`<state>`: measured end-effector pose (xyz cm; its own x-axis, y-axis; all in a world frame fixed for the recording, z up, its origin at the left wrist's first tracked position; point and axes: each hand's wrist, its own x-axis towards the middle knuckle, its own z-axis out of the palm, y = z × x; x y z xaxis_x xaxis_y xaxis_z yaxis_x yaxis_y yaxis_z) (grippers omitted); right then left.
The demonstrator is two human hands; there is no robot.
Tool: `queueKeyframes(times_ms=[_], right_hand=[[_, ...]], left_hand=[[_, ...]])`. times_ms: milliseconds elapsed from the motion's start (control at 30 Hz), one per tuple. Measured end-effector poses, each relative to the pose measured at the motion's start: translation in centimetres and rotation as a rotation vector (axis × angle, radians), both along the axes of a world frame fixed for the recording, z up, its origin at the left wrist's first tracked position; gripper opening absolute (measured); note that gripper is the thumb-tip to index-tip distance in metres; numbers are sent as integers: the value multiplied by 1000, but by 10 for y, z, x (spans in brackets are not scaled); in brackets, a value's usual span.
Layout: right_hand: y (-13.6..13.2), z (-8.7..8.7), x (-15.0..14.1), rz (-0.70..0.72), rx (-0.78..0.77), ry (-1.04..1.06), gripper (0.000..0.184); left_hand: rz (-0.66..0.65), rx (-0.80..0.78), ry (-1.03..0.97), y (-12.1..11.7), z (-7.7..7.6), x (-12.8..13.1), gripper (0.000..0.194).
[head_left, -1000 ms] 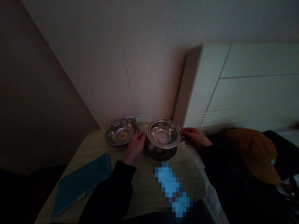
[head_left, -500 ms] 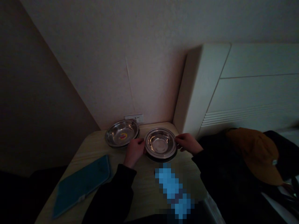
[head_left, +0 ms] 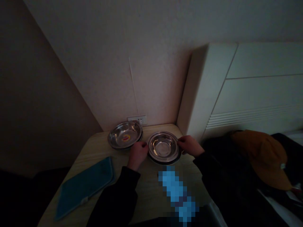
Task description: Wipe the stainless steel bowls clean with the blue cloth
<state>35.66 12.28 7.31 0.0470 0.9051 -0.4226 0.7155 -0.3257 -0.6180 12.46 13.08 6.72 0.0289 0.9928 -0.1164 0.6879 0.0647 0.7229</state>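
A shiny metal bowl (head_left: 163, 147) with a wide rim sits over a darker dish, whose edge shows beneath it. My left hand (head_left: 138, 154) is closed, its fingertips pinched at the left side of the bowl's rim. On the opposite side, my right hand (head_left: 190, 145) has thumb and fingers closed on the rim. Left of my left hand stands a larger shallow metal dish (head_left: 119, 138) with a yellow and red sticker inside; another rim shows under it.
The wooden tabletop (head_left: 94, 150) carries a blue flat case (head_left: 86, 186) at left and a blurred-out blue object (head_left: 176, 190) in front. A wall socket (head_left: 140, 119) is behind. To the right are a pale headboard (head_left: 258, 94) and an orange cap (head_left: 262, 157) on dark cloth.
The view has shifted slightly. The bowl appears a little lower over the dish beneath it, with both hands still at its rim.
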Motion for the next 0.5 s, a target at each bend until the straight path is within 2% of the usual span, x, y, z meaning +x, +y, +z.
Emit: queueKeyframes(times_ms=[67,200,500], right_hand=[[0,2,-2,11,13,-38,30],[-2,6,-5,35,42,-125,29],[-1,6,-9,76,118,-317,28]], left_hand=[[-13,-39,17,-1,3,1,19],[-34,-108,22,-2,4,2,36],[-40,-162,19,0,-3,1,34]])
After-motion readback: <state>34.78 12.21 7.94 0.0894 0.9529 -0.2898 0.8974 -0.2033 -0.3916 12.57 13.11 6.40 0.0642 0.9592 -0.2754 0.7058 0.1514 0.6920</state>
